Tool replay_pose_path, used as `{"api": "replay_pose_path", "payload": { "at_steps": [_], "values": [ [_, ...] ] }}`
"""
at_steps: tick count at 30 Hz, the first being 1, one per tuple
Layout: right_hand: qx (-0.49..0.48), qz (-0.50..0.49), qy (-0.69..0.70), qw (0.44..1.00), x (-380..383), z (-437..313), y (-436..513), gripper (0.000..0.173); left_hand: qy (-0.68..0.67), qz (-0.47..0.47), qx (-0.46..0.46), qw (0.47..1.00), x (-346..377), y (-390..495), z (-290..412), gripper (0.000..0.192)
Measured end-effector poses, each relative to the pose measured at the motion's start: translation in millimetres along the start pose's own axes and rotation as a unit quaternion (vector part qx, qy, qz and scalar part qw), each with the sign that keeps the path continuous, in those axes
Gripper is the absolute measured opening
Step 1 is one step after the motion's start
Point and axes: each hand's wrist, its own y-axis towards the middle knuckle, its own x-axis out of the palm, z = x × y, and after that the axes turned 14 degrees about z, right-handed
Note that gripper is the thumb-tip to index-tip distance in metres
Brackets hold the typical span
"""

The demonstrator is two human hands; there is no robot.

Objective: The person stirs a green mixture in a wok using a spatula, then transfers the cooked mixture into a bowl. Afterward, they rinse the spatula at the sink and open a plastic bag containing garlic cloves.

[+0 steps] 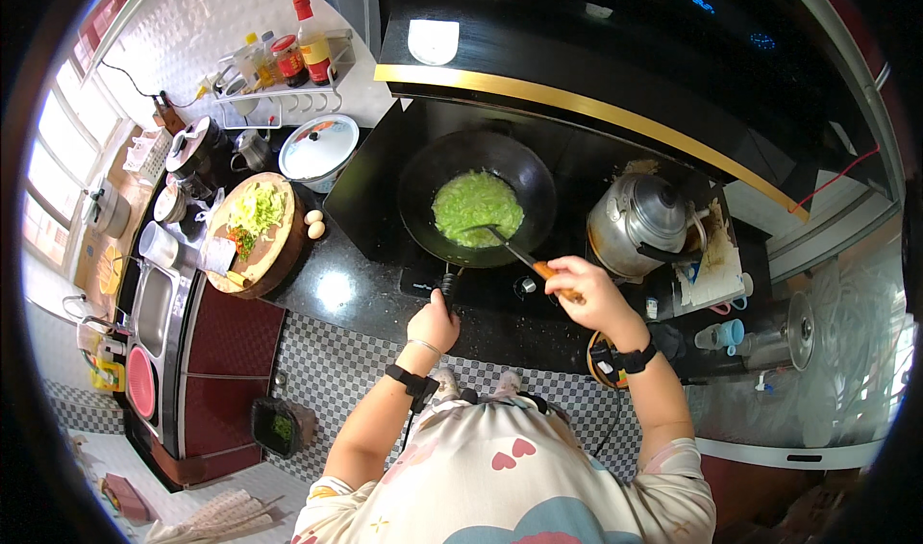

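Note:
A dark wok (pixel 533 176) sits on the black gas stove, with pale green shredded vegetable (pixel 472 201) and some liquid pooled in its bottom. My left hand (pixel 435 323) grips the wok's black handle (pixel 448 288), which points toward me. In my right hand (pixel 598 299) is the wooden handle of a wok spatula (pixel 522 253). The spatula's dark blade rests among the vegetable at the near side of the wok and is partly hidden by it.
Left of the stove, a round wooden chopping board (pixel 277 247) bears shredded greens, chopped red and green bits and a cleaver (pixel 218 254). Two eggs (pixel 315 224) lie beside it. A large metal kettle (pixel 634 227) stands right of the wok. The range hood (pixel 577 54) overhangs the back.

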Motion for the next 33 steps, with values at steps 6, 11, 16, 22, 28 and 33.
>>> {"api": "replay_pose_path", "payload": {
  "at_steps": [6,11,16,22,28,33],
  "values": [
    [-0.020,0.000,-0.028,0.999,37,26,1,0.024,-0.001,-0.014,-0.003,1.000,1,2,-1,0.057],
    [-0.007,0.064,-0.044,0.997,30,18,12,0.017,0.009,-0.009,-0.004,1.000,-3,1,2,0.055],
    [0.013,-0.025,-0.007,1.000,-12,-23,6,0.020,-0.007,-0.005,-0.009,1.000,0,0,0,0.057],
    [0.015,-0.007,-0.026,1.000,13,2,2,0.017,-0.008,0.001,0.002,1.000,2,1,1,0.051],
    [0.069,0.122,-0.080,0.987,-20,-2,95,0.012,-0.006,-0.005,-0.009,1.000,2,0,-1,0.053],
    [0.114,0.119,-0.208,0.964,-20,-2,151,0.030,-0.007,-0.012,-0.005,1.000,1,1,1,0.054]
  ]
}}
